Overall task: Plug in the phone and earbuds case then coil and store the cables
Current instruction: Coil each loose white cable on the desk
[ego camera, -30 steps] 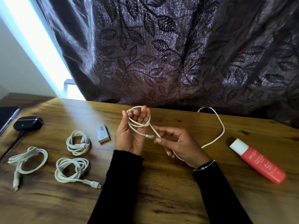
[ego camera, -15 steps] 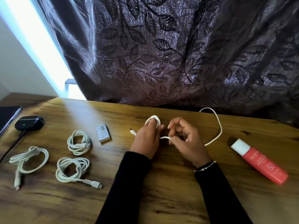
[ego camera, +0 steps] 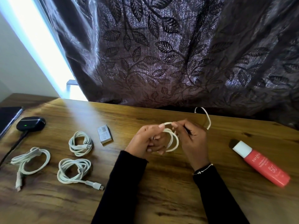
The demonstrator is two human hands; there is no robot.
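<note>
Both hands work one white cable (ego camera: 174, 139) above the middle of the wooden table (ego camera: 161, 199). Left hand (ego camera: 145, 141) has its fingers curled through the coiled loops and its thumb on the top strand. Right hand (ego camera: 192, 139) pinches the same strand just beside that thumb. The loose tail runs behind the right hand toward the curtain (ego camera: 178, 54); its end lies at the table's back edge.

Around:
- three coiled white cables to the left: one near the left edge (ego camera: 30, 160), one further back (ego camera: 80, 143), one nearer the front with its plug sticking out (ego camera: 74, 171)
- small grey box (ego camera: 104, 134) between the back coil and the hands
- dark earbuds case (ego camera: 30, 123) far left, green light on, a dark lead (ego camera: 11, 151) running from it toward the front left
- dark flat device (ego camera: 8, 117) at the left edge, mostly cut off
- red tube with white cap (ego camera: 262, 164) lying well to the right

Nothing sits between the hands and the finished coils.

Versus half a second ago: more loops are now on the left hand, the loose tail is shorter, and the free plug end that stuck out left of the hand is no longer seen. The other items have not moved.
</note>
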